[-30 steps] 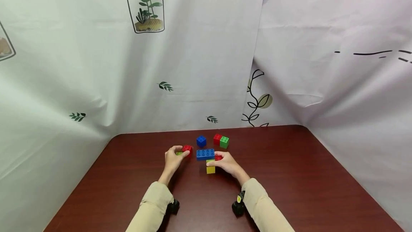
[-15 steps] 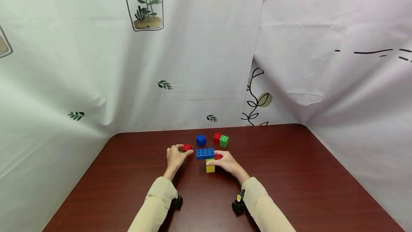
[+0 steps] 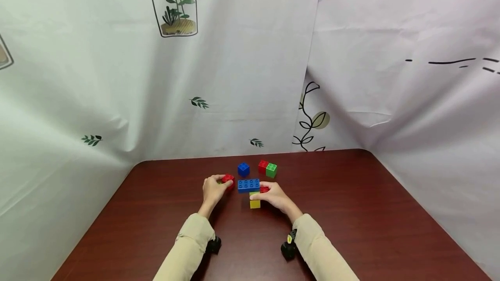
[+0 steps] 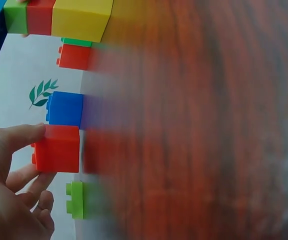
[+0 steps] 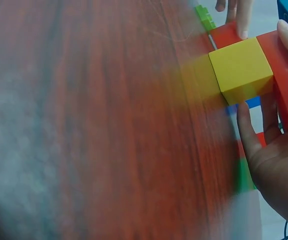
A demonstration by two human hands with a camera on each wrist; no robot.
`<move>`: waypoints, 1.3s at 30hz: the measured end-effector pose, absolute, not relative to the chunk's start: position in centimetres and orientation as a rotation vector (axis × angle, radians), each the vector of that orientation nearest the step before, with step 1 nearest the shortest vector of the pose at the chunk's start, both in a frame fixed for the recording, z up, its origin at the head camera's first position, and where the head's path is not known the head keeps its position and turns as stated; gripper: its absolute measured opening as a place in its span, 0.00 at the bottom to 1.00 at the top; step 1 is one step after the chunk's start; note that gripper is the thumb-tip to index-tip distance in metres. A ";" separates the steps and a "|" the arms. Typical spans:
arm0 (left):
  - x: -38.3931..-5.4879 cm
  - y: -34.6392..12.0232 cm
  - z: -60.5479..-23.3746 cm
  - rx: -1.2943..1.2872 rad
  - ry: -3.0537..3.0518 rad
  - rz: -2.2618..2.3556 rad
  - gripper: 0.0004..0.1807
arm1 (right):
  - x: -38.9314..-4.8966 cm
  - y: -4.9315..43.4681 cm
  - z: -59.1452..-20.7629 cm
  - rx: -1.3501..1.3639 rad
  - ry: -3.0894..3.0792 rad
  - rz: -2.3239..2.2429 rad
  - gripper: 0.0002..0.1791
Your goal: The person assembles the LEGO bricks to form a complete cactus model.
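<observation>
In the head view my left hand (image 3: pixel 212 191) is at the left of the bricks. Its thumb and fingers pinch a square red toy building brick (image 4: pixel 58 150); whether the brick touches the table I cannot tell. My right hand (image 3: pixel 276 197) grips a stack of joined bricks, thumb and fingers on opposite sides. Lowest in that stack is a yellow brick (image 5: pixel 241 70), then a longer red brick (image 5: pixel 284 80). Above come a light green brick (image 4: pixel 15 17) and, on top, a long blue brick (image 3: pixel 248 185). My right fingers partly cover the stack.
A small blue brick (image 3: pixel 243 169) stands behind the stack. Right of it a red brick (image 3: pixel 263 166) and a green brick (image 3: pixel 271 170) sit side by side. Beside my left hand lies a light green brick (image 4: pixel 76 200). A printed cloth (image 3: pixel 250 77) hangs behind the brown table (image 3: pixel 351 211).
My left hand has shifted slightly right, and its thumb and fingers have moved on the red brick. The right hand and the stack stay nearly where they were.
</observation>
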State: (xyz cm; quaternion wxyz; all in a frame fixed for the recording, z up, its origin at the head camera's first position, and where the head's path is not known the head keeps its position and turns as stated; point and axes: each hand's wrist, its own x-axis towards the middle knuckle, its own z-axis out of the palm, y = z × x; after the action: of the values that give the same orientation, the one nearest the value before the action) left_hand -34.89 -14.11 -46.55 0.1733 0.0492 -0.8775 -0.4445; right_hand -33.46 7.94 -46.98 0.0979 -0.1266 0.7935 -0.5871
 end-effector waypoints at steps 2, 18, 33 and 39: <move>-34.9 -14.1 -46.5 0.117 -2.482 -1.261 0.20 | -33.5 7.9 -47.0 -0.375 2.356 -1.734 0.26; -34.3 -13.9 -44.0 -0.010 -2.399 -1.380 0.17 | -33.6 7.9 -47.4 -0.380 2.351 -1.755 0.29; -33.3 -14.4 -42.7 -0.123 -2.345 -1.516 0.15 | -33.4 7.9 -47.1 -0.364 2.350 -1.764 0.27; -33.1 -15.3 -42.8 -0.169 -2.311 -1.674 0.15 | -33.3 7.9 -47.0 -0.344 2.362 -1.751 0.26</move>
State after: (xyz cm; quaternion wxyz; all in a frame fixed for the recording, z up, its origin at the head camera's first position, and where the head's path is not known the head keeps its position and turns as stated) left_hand -33.09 -15.27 -42.77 0.1413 -0.0585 -0.8003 -0.5797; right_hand -33.30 7.93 -47.01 0.0904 -0.1156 0.7946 -0.5891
